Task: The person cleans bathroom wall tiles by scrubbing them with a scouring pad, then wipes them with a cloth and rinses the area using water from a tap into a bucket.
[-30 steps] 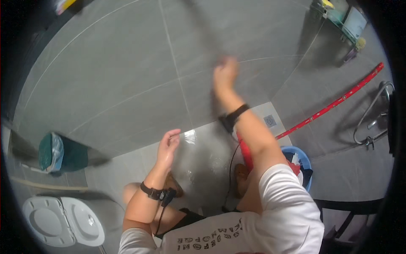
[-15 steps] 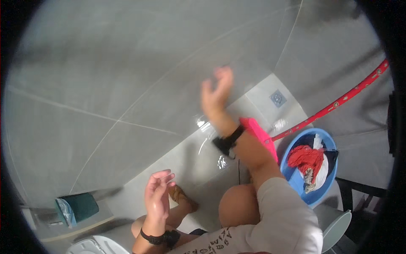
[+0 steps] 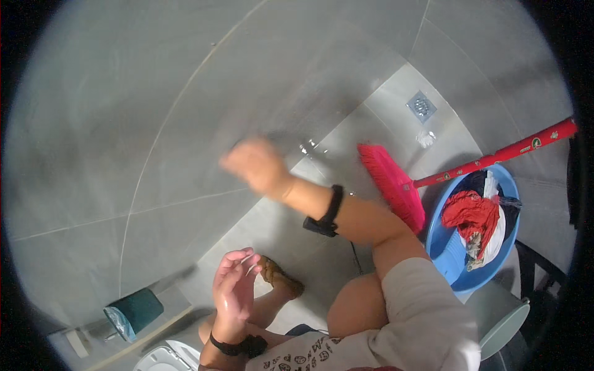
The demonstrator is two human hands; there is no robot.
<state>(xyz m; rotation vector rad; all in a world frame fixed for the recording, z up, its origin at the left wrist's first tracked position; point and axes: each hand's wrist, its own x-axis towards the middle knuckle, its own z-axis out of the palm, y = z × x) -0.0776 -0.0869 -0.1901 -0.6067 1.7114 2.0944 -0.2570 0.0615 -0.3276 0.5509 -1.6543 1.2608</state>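
**Inspector:** Head view. Position of the hands?

**Assistant:** Right hand raised well forward against the grey tiled wall, just above the wall-floor joint. Blurred, so cannot tell how far spread or whether anything is held. Left hand low and close to the body, above the knee. Fingers apart and slightly curled, palm glistening wet, nothing in it.

**Inspector:** Bearing of the nearest things?

**Assistant:** Wet patch on the floor, just right of the right hand. Red broom further right, head down on the floor beside the right forearm. Long axis running from that head up and to the right, handle crossing above the blue basin. Nearer the right arm by far, well apart from the left hand. Teal bin lower left, nearer the left hand but apart from it.

**Inspector:** Contact?

**Assistant:** Right hand at the wall surface, though touching or just off it not determinable through the blur. Neither hand on the broom or the basin.

**Inspector:** Count?

**Assistant:** Two hands and two black wristbands, one per wrist. One broom. One basin, holding a heap of red, white and dark cloth. One floor drain, beyond the broom. One bin. One toilet, partly cut off at the lower edge. One sandalled foot visible, beside the left hand.
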